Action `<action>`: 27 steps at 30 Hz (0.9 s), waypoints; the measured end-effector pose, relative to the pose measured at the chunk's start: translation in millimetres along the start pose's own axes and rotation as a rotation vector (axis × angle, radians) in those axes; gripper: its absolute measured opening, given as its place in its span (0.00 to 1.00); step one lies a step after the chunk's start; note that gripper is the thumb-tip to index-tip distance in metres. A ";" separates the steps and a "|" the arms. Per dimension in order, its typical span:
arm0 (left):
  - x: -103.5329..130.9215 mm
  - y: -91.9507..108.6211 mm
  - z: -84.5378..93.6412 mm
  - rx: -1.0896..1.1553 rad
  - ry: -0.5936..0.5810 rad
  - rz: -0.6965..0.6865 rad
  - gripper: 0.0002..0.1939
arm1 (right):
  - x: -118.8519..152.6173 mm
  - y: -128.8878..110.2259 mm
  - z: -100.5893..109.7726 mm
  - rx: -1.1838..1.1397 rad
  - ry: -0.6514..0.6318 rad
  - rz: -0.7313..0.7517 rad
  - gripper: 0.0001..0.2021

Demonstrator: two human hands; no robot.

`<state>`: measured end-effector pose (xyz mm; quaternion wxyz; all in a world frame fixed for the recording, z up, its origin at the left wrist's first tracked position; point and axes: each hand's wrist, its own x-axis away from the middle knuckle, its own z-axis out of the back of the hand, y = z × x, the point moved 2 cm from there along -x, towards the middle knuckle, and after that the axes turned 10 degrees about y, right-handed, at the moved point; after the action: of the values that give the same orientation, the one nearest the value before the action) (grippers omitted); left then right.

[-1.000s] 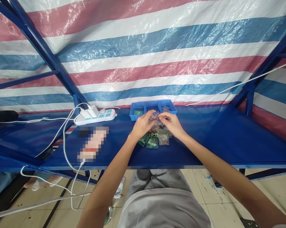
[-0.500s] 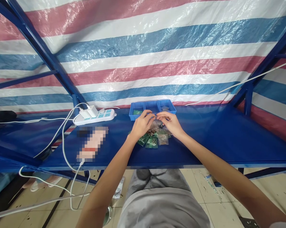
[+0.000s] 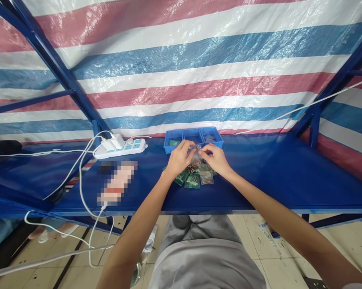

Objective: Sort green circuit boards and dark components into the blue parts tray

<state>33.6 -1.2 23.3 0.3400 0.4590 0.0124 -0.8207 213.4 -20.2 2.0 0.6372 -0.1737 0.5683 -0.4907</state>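
Between my hands is a small clear plastic bag, pinched at its upper edge. My left hand grips its left side with thumb and fingers together. On the opposite side, my right hand pinches the bag near its top corner. Below them lies a pile of small packets: a green packet and a clear packet with brass-coloured pieces are at the front. Loose small metal parts show among the packets, partly covered by my hands. What the pinched bag contains is too small to make out.
A blue three-compartment tray stands just behind my hands, with green packets on its left and clear ones on its right. To the left are a white power strip, looping white cables and a blurred-out object on the blue table.
My fingers have shifted slightly apart at the bag's top, and the clear bag shows more plainly between them. My right hand's fingers are more tightly bent. The packets and tray stay in place.
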 end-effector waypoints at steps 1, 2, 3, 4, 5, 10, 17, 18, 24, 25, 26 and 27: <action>0.1 0.6 0.3 0.003 -0.015 -0.011 0.10 | -0.4 -0.2 0.8 -0.010 0.010 -0.002 0.13; 0.3 1.1 0.4 0.005 -0.035 -0.027 0.10 | -0.7 -0.3 1.6 -0.016 0.023 -0.002 0.14; 0.6 1.6 0.3 0.005 -0.058 -0.042 0.11 | -1.1 -0.6 2.5 -0.020 0.035 -0.001 0.14; 0.9 1.9 0.1 0.001 -0.077 -0.052 0.13 | -1.3 -1.0 3.3 -0.022 0.045 0.002 0.14; 1.2 1.9 -0.2 -0.004 -0.091 -0.057 0.15 | -1.4 -1.7 4.0 -0.025 0.051 0.004 0.14; 2.5 0.6 -2.4 -0.036 -0.103 -0.065 0.15 | 0.8 -9.1 5.0 -0.080 0.010 0.014 0.13; 3.1 -1.5 -3.3 -0.056 -0.103 -0.077 0.10 | 2.7 -11.8 1.4 -0.138 -0.054 -0.034 0.17; 3.1 -1.7 -3.2 -0.055 -0.097 -0.074 0.10 | 2.6 -11.0 1.0 -0.134 -0.054 -0.042 0.17; 1.1 -2.5 0.2 -0.060 -0.030 -0.020 0.11 | 0.3 -7.0 3.0 -0.094 -0.005 -0.029 0.15; 0.5 -3.1 1.3 -0.060 -0.022 -0.010 0.12 | -0.7 -6.0 4.0 -0.094 0.000 -0.040 0.14; -0.2 -3.9 2.5 -0.061 -0.013 0.002 0.12 | -2.0 -4.7 5.2 -0.101 0.008 -0.061 0.13; -0.8 -5.1 3.8 -0.063 -0.002 0.016 0.12 | -3.6 -3.0 6.6 -0.116 0.022 -0.088 0.14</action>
<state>28.1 2.0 24.6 0.3610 0.4473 0.0340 -0.8176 218.5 -20.9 8.2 0.5975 -0.2299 0.5946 -0.4864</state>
